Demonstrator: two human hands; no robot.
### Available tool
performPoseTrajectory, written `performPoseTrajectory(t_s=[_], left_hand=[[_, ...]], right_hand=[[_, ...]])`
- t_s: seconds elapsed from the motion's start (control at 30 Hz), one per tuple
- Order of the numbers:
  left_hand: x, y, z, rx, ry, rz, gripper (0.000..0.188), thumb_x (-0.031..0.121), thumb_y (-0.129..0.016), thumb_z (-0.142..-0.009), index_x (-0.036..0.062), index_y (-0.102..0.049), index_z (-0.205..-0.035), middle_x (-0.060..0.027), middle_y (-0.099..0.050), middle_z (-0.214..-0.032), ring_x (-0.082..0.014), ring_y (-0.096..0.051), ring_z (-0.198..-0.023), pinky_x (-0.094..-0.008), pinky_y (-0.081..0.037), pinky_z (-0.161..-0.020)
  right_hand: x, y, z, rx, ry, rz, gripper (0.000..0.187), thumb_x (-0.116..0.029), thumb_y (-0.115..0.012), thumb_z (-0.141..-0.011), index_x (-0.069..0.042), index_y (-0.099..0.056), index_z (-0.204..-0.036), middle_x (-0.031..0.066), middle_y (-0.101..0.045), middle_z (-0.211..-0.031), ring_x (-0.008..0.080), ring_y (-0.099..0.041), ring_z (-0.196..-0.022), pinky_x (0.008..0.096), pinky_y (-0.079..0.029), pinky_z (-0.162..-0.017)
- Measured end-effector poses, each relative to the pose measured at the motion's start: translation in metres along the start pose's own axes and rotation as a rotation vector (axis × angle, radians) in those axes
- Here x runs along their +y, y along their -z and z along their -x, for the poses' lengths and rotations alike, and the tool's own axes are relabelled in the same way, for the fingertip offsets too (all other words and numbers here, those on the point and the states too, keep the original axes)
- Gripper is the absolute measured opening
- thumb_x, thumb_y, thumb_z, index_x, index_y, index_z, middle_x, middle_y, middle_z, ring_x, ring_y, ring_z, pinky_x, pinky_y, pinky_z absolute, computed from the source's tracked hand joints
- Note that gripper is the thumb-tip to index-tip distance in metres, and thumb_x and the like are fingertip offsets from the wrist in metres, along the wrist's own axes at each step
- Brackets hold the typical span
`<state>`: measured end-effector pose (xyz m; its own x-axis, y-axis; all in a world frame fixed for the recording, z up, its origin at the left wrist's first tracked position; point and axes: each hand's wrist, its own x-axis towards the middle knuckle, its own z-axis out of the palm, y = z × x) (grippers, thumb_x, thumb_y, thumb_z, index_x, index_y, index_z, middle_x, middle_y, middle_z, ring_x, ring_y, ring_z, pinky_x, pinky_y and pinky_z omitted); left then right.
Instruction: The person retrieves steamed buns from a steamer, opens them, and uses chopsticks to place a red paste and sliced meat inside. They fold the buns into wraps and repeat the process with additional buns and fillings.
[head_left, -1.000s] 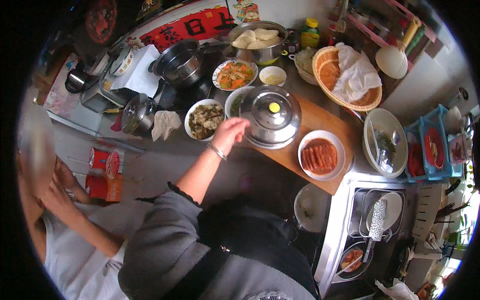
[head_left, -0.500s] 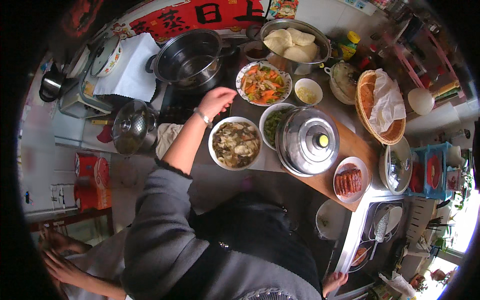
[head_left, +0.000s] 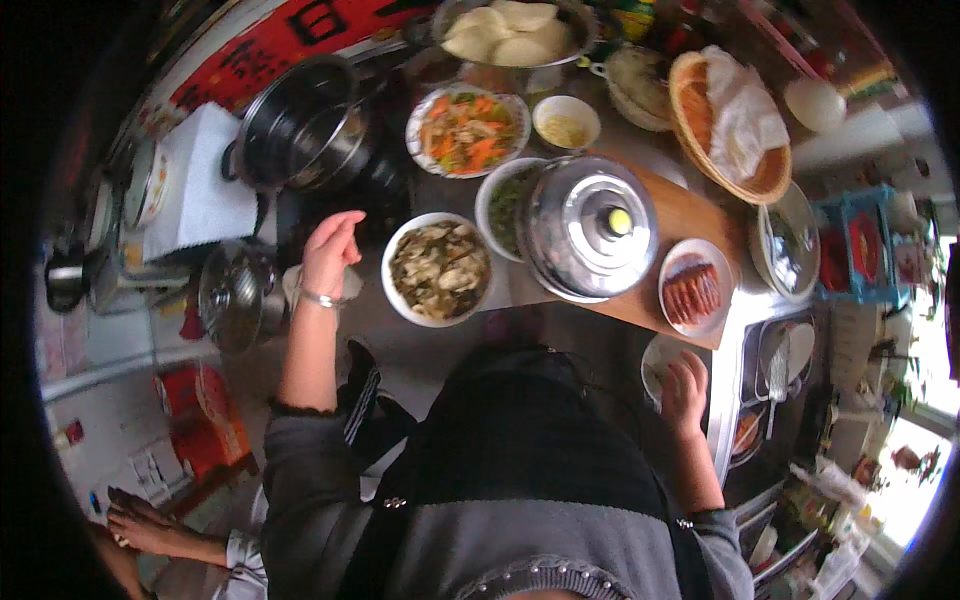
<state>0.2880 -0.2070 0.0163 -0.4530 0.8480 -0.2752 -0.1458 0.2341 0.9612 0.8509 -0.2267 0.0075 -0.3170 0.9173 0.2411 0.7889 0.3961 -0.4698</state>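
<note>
My left hand, wearing a bracelet, hangs in front of the stove with its fingers drawn together. Nothing shows in it. Just right of it stands a white bowl of soupy food with pale pieces and dark greens. My right hand is held low by the counter's front edge, fingers apart and without anything in them. Behind it is a pale basin, partly covered by the hand. Nearby, a plate of glazed sliced meat sits on the wooden board.
A steel lidded pot stands between a bowl of greens and the meat. Farther back are a carrot stir-fry plate, a small bowl and a wicker basket. A black pot is on the stove. Another person's hands show lower left.
My left hand has drawn back and left, from above the stir-fry side to beside the soup bowl. My right hand has risen from the counter edge. The view has turned, showing another person's leg.
</note>
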Motion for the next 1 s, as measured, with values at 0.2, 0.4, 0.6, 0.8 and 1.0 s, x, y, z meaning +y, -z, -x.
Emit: performPoseTrajectory(t_s=[0.2,0.4,0.6,0.8,1.0], left_hand=[[0.014,-0.031,0.013,-0.087,0.033,0.031,0.039,0.016,-0.046,-0.095,0.0035,-0.043,-0.131,-0.004,-0.061,-0.081,-0.0094,-0.056,-0.07,-0.0223,-0.046,-0.065],[0.012,-0.061,0.023,-0.147,0.07,0.023,0.049,0.005,-0.053,-0.085,0.0055,-0.04,-0.133,-0.0099,-0.054,-0.118,-0.0137,-0.054,-0.092,-0.0251,-0.044,-0.078],[0.014,-0.078,0.01,-0.215,0.087,-0.001,0.038,0.004,-0.053,-0.086,0.0036,-0.048,-0.123,-0.0073,-0.058,-0.109,-0.0126,-0.056,-0.091,-0.0238,-0.045,-0.077],[0.021,-0.099,0.004,-0.286,0.073,-0.039,0.032,0.007,-0.055,-0.087,0.0032,-0.052,-0.119,-0.0073,-0.06,-0.106,-0.0117,-0.056,-0.09,-0.0229,-0.046,-0.076],[0.015,-0.102,0.005,-0.303,0.063,-0.167,0.031,0.006,-0.055,-0.087,0.002,-0.052,-0.118,-0.0083,-0.06,-0.105,-0.0129,-0.057,-0.09,-0.0241,-0.046,-0.076]], right_hand=[[0.019,-0.017,-0.022,-0.093,-0.322,-0.264,0.016,-0.004,-0.053,-0.086,-0.003,-0.061,-0.099,0.0146,-0.061,-0.101,0.0298,-0.061,-0.093,0.0361,-0.049,-0.08],[0.067,-0.045,0.008,0.023,-1.08,-1.002,0.028,-0.008,-0.049,-0.089,-0.002,-0.047,-0.117,0.012,-0.06,-0.093,0.0177,-0.06,-0.08,0.0285,-0.051,-0.072],[0.098,-0.056,0.018,0.39,-1.325,-1.258,0.032,-0.004,-0.052,-0.087,-0.008,-0.041,-0.117,0.0092,-0.053,-0.094,0.0193,-0.057,-0.079,0.0307,-0.051,-0.07],[0.119,-0.049,0.018,0.515,-1.227,-1.018,0.035,-0.008,-0.047,-0.09,-0.008,-0.037,-0.124,0.0104,-0.047,-0.106,0.0182,-0.055,-0.084,0.0293,-0.05,-0.067],[0.134,-0.039,0.019,0.594,-1.066,-0.854,0.037,-0.01,-0.049,-0.088,-0.004,-0.041,-0.123,0.0118,-0.05,-0.113,0.0173,-0.056,-0.089,0.0274,-0.048,-0.075]])
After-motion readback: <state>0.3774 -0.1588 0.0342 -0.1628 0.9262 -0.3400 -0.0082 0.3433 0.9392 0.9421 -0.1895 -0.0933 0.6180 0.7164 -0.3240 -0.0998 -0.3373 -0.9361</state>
